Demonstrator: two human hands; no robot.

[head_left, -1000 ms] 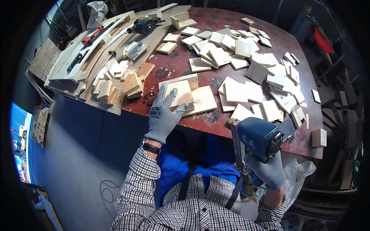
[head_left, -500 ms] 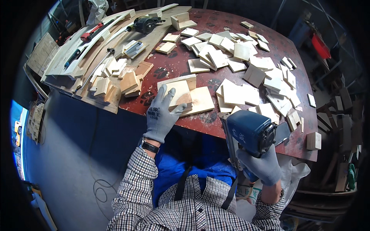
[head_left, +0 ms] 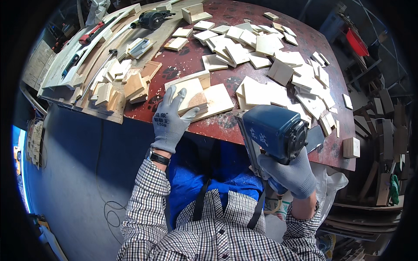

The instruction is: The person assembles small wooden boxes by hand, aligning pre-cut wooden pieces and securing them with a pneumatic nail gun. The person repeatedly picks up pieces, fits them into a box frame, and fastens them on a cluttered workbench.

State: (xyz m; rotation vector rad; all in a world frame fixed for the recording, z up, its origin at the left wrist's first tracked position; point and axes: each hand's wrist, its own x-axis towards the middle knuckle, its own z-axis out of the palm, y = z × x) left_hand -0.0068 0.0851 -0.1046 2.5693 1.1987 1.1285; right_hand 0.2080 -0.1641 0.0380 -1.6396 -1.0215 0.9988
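My left hand (head_left: 169, 124), in a grey glove, grips a small stack of square wooden blocks (head_left: 191, 96) near the front edge of the red table (head_left: 176, 61). Its thumb presses the front side while the fingers lie over the left end. Behind the stack a thin wooden strip (head_left: 203, 77) stands on edge, and a flat square board (head_left: 220, 102) lies against its right side. Gloved too, my right hand (head_left: 289, 174) is wrapped round the handle of a blue nail gun (head_left: 272, 130). The gun is apart from the stack, at the table's front edge. Its lower tip is hard to make out.
Many loose wooden squares (head_left: 270, 43) are heaped across the table's middle and right. At the left lie wood offcuts (head_left: 109, 93), long boards and a black power tool (head_left: 152, 19). A wooden cube (head_left: 351, 148) sits by the right edge. A cable (head_left: 111, 213) coils on the floor.
The whole view has shifted, so the table appears farther left and up. The nail gun has risen slightly. My left hand keeps its place on the blocks.
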